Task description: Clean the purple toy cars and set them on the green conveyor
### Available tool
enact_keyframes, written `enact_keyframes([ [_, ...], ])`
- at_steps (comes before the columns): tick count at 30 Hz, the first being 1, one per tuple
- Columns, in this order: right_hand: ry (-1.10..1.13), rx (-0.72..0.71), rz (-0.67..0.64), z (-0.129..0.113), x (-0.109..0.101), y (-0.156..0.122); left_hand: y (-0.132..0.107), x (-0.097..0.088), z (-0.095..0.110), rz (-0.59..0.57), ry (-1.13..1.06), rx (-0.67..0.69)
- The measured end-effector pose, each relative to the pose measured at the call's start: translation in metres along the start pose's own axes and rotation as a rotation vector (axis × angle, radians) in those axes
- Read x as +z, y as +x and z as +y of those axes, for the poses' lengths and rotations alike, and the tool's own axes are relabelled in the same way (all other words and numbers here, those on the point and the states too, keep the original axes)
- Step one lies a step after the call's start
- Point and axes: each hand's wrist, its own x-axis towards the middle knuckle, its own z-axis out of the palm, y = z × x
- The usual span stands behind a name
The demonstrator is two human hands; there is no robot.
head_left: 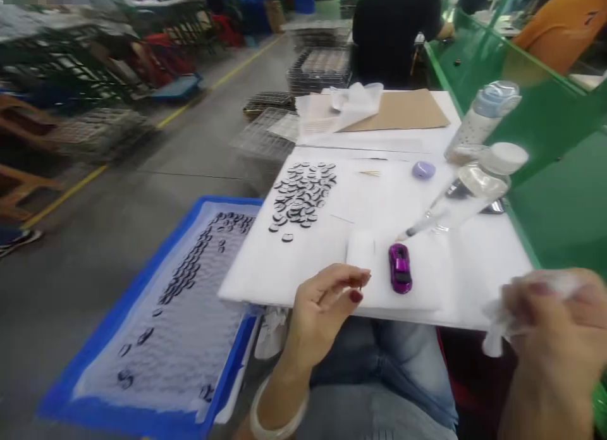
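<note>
My left hand [325, 304] is over the front edge of the white work table, thumb and fingertips bent together in a pinch. What lies between them, if anything, is too small to make out. To its right, a shiny purple toy car [401, 268] rests on the white surface. A syringe [420, 225] lies with its tip just behind the car. My right hand [559, 313], smeared by motion at the right edge, is closed around a crumpled white tissue [496, 336]. Many small dark curved pieces [303, 193] are spread at the table's left side.
Behind the syringe stand a clear bottle with white cap [486, 181] and a blue-lidded bottle [484, 114]. A purple lump [423, 169] and cardboard [408, 110] are farther back. A blue-rimmed tray [142, 275] with dark pieces sits lower left. Green partition [550, 143] borders the right.
</note>
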Motion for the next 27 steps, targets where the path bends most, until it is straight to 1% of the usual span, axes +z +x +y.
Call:
enact_keyframes([
  [2,-0.025,-0.054,-0.100,-0.001,-0.001,-0.013,-0.001,0.020,0.000,-0.057,-0.236,-0.045],
  [4,-0.083,-0.156,-0.227,0.000,0.006,-0.022,0.000,0.035,0.000,-0.109,-0.449,-0.152],
  [6,-0.138,-0.336,-0.293,0.001,0.015,-0.027,0.001,0.044,0.000,-0.144,-0.597,-0.268],
  [8,-0.154,-0.524,-0.340,0.001,0.023,-0.027,0.003,0.047,-0.001,-0.155,-0.664,-0.327],
  [9,-0.149,-0.595,-0.363,0.000,0.027,-0.027,0.003,0.047,-0.001,-0.155,-0.676,-0.338],
  [11,-0.141,-0.686,-0.414,-0.004,0.034,-0.025,0.003,0.045,-0.003,-0.154,-0.685,-0.347],
  [15,-0.176,-0.801,-0.477,-0.019,0.054,-0.025,0.002,0.044,-0.006,-0.125,-0.679,-0.359],
  [18,-0.262,-0.902,-0.478,-0.026,0.066,-0.028,0.001,0.046,-0.006,-0.094,-0.649,-0.376],
  [20,-0.301,-0.951,-0.477,-0.027,0.066,-0.030,0.000,0.047,-0.005,-0.067,-0.639,-0.388],
  [23,-0.345,-1.000,-0.512,-0.029,0.057,-0.028,0.000,0.048,-0.005,-0.041,-0.640,-0.403],
  [25,-0.384,-1.015,-0.508,-0.031,0.051,-0.025,0.000,0.048,-0.005,-0.051,-0.647,-0.406],
  [27,-0.402,-1.005,-0.484,-0.032,0.051,-0.024,0.000,0.048,-0.005,-0.058,-0.658,-0.401],
])
